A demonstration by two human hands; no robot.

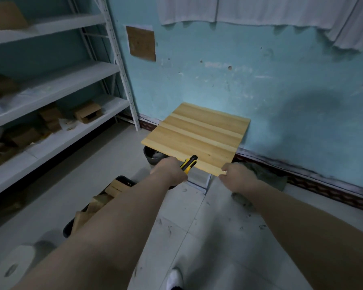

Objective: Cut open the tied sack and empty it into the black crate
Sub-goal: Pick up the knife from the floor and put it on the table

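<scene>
**Q:** Head view: what are the fingers doing?
**A:** The left hand (170,168) is gripping the utility knife (189,163). The right hand (237,174) is pinching the wooden table (197,132) at its corner (probably steadying it).
**Q:** Sack? Crate?
**A:** What is likely the sack (268,176) is lying just beyond the right fingers. The black crate (124,179) is sitting behind the left fingers.

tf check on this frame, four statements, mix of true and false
1. The left hand holds the yellow-black knife. True.
2. The greenish sack lies on the wooden table. False: it is on the floor by the wall, right of the table.
3. The black crate sits on a shelf. False: it stands on the floor under the left forearm, with wooden pieces in it.
4. A black bucket stands beneath the table's left edge. True.
</scene>
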